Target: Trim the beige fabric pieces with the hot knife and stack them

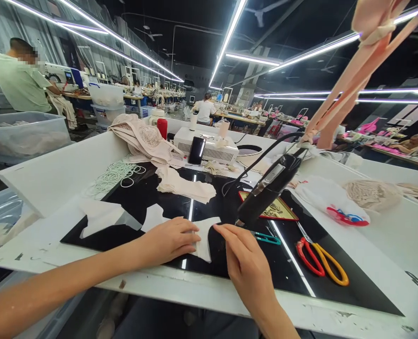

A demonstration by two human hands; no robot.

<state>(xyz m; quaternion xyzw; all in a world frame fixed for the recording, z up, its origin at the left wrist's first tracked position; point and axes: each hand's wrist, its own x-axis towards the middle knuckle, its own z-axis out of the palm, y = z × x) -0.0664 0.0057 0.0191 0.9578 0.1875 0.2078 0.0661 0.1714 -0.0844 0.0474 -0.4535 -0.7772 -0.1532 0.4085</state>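
Observation:
My left hand [175, 240] lies flat over a white fabric piece [204, 235] on the black glossy board [336, 278], fingers slightly spread. The piece's right part shows past my fingertips. At its upper right edge are the fingertips of my right hand [247, 254], its fingers pressed together and partly curled. Whatever they might pinch is hidden. Just beyond this hand, a black corded hand-held tool [269, 188] hangs tilted from pink fabric strips [350, 75]. Teal thread snips [267, 238] lie right of my right hand.
Scissors [317, 259] with red and yellow handles lie at right. A red-rimmed tray [279, 207] sits behind the tool. White fabric pieces [103, 216], a cream fabric stack [184, 183], green cord loops [113, 174] and a phone [196, 150] surround the work area. A co-worker [18, 80] sits at left.

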